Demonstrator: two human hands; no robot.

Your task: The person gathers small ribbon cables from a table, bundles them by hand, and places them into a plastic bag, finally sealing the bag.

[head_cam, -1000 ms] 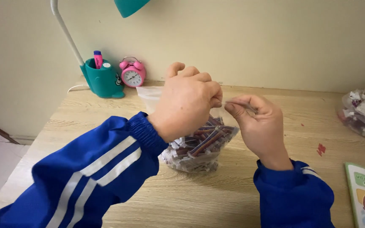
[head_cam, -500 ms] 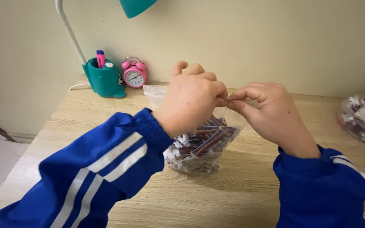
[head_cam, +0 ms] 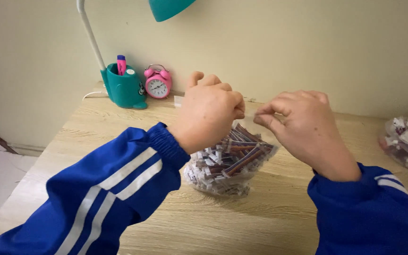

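- Pinching the top edge of the clear bag point(head_cam: 227, 163), your left hand point(head_cam: 208, 111) and right hand point(head_cam: 303, 125) both hold it closed-fingered above the surface point(head_cam: 260, 217).
- Pulling unevenly could tear it, spilling the small sticks.

Left hand point(head_cam: 209, 109) fisted; right hand point(head_cam: 303, 125) fingers pinched.

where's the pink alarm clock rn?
Head view, upper left: the pink alarm clock stands at the desk's back edge against the wall, just right of the teal lamp base.
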